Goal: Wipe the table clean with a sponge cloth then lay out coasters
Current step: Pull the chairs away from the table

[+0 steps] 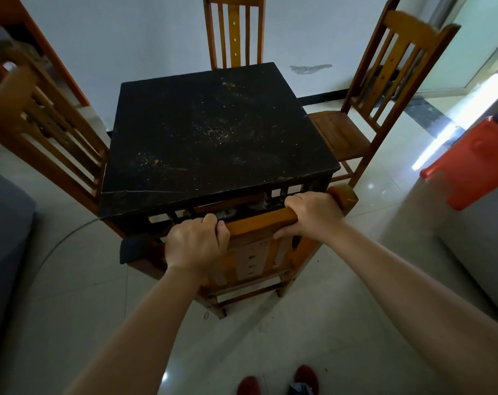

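Observation:
A square black table (185,115) stands in the middle, its top speckled with pale crumbs and dust. A wooden chair (259,223) is tucked in at the table's near side. My left hand (195,242) grips the left part of the chair's top rail. My right hand (313,213) grips the same rail further right, fingers curled over it. No sponge cloth or coasters are in view.
Three more wooden chairs surround the table: one at the left (42,124), one at the far side (233,29), one at the right (384,89). A grey sofa edge (2,229) lies at left. An orange container (475,163) sits at right on a pale surface.

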The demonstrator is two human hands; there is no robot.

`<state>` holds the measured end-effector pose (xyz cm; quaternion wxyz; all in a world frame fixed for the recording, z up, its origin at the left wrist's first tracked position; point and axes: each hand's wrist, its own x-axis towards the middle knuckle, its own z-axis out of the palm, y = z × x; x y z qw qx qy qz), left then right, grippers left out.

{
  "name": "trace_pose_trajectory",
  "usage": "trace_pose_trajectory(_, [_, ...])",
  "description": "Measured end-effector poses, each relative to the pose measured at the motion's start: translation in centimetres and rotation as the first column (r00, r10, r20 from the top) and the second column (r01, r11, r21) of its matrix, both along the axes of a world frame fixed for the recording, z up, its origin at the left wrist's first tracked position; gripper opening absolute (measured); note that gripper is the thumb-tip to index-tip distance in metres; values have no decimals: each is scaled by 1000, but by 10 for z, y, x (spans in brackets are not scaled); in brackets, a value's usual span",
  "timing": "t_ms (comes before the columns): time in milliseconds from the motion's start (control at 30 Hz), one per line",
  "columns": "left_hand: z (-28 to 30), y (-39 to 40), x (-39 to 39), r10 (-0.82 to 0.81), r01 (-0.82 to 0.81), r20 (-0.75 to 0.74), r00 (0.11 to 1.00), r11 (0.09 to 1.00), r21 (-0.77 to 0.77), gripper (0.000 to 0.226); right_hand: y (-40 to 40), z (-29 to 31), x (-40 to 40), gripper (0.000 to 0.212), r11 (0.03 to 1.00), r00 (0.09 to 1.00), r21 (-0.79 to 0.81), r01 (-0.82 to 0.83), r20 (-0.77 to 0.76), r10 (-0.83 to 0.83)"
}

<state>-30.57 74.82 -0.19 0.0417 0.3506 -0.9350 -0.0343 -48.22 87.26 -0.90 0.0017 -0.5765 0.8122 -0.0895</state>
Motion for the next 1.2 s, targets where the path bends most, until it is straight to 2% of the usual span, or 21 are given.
trace_pose_trajectory(333, [2, -7, 0, -20, 20, -9, 1000, 1000, 9, 27, -8, 2, 2, 54, 998, 999, 58, 27, -29, -25])
trace_pose_trajectory(600, [-4, -12, 0, -33, 33, -17, 999, 999, -14, 28, -10, 8, 7, 53, 994, 998, 90, 63, -9, -63])
trace_pose_trajectory(767, [1, -12, -1, -59, 59, -9, 998, 998, 23, 29, -10, 14, 11, 50, 986, 995, 131, 100, 9, -102])
trace_pose_trajectory(867, [9, -14, -3, -89, 81, 75, 993, 991, 110, 29, -9, 19, 13, 43, 974, 992, 194, 112, 31, -121])
trace_pose_trajectory(1000, [25, -21, -19, -235, 185, 277, 932, 963, 195, 31, -5, 40, 10, 39, 936, 998, 348, 55, 22, -67])
trace_pose_trajectory(1033, [30, -23, -25, -231, 168, 297, 927, 960, 223, 31, -3, 48, 8, 42, 943, 997, 330, 42, 55, -63])
trace_pose_trajectory(1100, [42, -24, -45, -185, 122, 235, 954, 958, 260, 27, 6, 69, -1, 47, 971, 983, 230, 72, 150, -109])
trace_pose_trajectory(1200, [59, -20, -82, -212, 177, 166, 963, 964, 199, 21, 24, 94, -24, 42, 978, 978, 134, 158, 119, -174])
